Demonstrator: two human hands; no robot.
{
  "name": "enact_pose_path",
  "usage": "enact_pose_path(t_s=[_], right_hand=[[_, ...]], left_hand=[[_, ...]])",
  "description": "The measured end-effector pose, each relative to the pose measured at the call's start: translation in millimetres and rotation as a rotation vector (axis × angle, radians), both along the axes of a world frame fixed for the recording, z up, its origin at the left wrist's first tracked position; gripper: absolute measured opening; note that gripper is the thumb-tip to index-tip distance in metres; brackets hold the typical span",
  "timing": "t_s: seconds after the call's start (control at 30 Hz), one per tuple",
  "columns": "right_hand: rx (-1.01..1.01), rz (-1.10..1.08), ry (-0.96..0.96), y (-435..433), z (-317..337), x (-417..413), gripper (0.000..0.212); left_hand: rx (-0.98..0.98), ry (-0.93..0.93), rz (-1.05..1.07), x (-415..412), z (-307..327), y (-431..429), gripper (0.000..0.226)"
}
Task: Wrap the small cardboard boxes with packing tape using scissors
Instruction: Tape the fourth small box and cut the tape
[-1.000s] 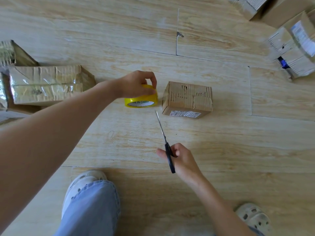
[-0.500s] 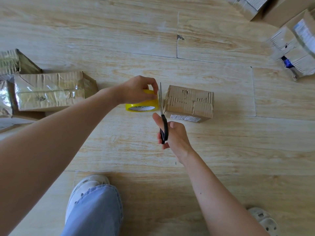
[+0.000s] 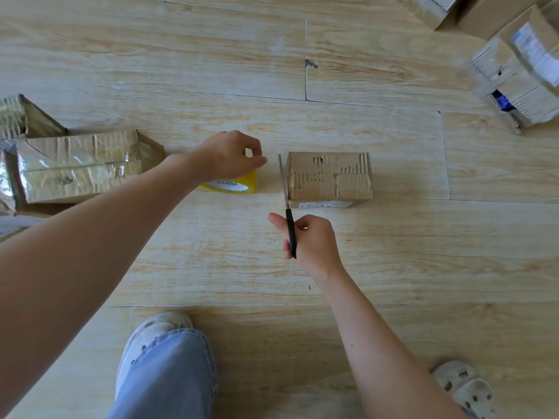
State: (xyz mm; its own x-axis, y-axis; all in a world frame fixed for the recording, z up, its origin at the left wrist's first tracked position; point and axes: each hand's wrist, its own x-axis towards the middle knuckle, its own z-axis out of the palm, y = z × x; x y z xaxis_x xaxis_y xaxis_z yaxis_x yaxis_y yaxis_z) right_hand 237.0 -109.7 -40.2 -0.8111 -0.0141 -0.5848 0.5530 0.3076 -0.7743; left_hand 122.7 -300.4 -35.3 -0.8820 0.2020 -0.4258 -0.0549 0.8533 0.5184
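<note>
Since a moment ago the right grip (image 3: pixel 311 240) has carried the long thin scissors with black handles (image 3: pixel 286 207) up the floor, and now the blades sit in the gap between tape and box. Closest in are a blue jeans leg (image 3: pixel 169 373) and a white holey shoe (image 3: pixel 154 331). Next, the right grip is clenched round the black handles. The shiny metal blades look nearly closed and point straight away from the person. They run just beside the left end of the small brown cardboard box (image 3: pixel 329 175). That box lies longways, left to right, on the pale wood-look floor (image 3: pixel 393 252), and its top is ridged and torn. Left of the blades, the left grip (image 3: pixel 230 160) curls over the round yellow roll of packing tape (image 3: pixel 239 186), thumb and finger pinched and pointing at the blades. I think a clear strip there needs a snip, but I cannot see one. Farther left lie crinkly boxes shiny with tape (image 3: pixel 78 167), and far right a heap of bare boxes (image 3: pixel 514 77)
</note>
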Motion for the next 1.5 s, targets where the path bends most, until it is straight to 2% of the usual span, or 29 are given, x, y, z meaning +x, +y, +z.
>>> enact_pose_path(t_s=[0.13, 0.3, 0.43, 0.57, 0.67, 0.77, 0.9, 1.07, 1.13, 1.2, 1.27, 1.33, 1.4, 1.5], right_hand=[[0.275, 0.179, 0.084, 2.1, -0.9, 0.8, 0.066], [0.499, 0.292, 0.095, 5.1, -3.0, 2.8, 0.063], [0.648, 0.417, 0.134, 5.6, -2.8, -2.1, 0.067], [0.738, 0.677, 0.129, -3.5, -10.4, 3.8, 0.068], [0.771, 0.661, 0.125, -9.8, -20.9, 20.4, 0.062], [0.847, 0.607, 0.207, -11.5, -30.0, 34.0, 0.049], [0.852, 0.602, 0.301, -10.9, -33.0, 41.2, 0.041], [0.832, 0.655, 0.371, -10.0, -27.4, 38.8, 0.036], [0.829, 0.61, 0.521, -11.4, -17.4, 33.7, 0.03], [0.843, 0.387, 0.829, -11.2, -8.1, 22.5, 0.019], [0.871, 0.165, 0.963, -7.8, -1.7, 1.9, 0.015], [0.887, 0.158, 0.897, -5.0, 2.7, -22.7, 0.031], [0.879, 0.331, 0.772, -4.5, 4.7, -40.8, 0.05], [0.924, 0.526, 0.669, -2.7, 0.6, -56.1, 0.058]], left_hand=[[-0.061, -0.011, 0.072, -6.6, 0.6, 9.1, 0.064], [-0.212, 0.053, 0.055, -11.8, 1.4, 23.6, 0.078], [-0.289, 0.078, 0.038, -13.6, 3.0, 21.5, 0.079], [-0.315, 0.081, 0.034, -12.8, 5.3, 25.2, 0.081], [-0.299, 0.088, 0.031, -12.7, 5.5, 28.4, 0.083], [-0.29, 0.098, 0.036, -12.4, 4.8, 27.6, 0.084], [-0.265, 0.116, 0.061, -8.6, 3.9, 26.0, 0.083], [-0.104, 0.124, 0.165, -3.4, 4.6, 19.5, 0.063], [-0.048, 0.119, 0.201, -1.3, 4.1, 14.4, 0.054], [0.001, 0.11, 0.243, 1.4, 3.8, 9.0, 0.049], [0.061, 0.102, 0.272, 4.9, 3.9, 4.4, 0.049], [0.121, 0.091, 0.286, 8.6, 4.6, -0.6, 0.046], [0.164, 0.074, 0.286, 12.2, 5.8, -5.0, 0.045], [0.186, 0.046, 0.279, 15.7, 9.0, -10.1, 0.044]])
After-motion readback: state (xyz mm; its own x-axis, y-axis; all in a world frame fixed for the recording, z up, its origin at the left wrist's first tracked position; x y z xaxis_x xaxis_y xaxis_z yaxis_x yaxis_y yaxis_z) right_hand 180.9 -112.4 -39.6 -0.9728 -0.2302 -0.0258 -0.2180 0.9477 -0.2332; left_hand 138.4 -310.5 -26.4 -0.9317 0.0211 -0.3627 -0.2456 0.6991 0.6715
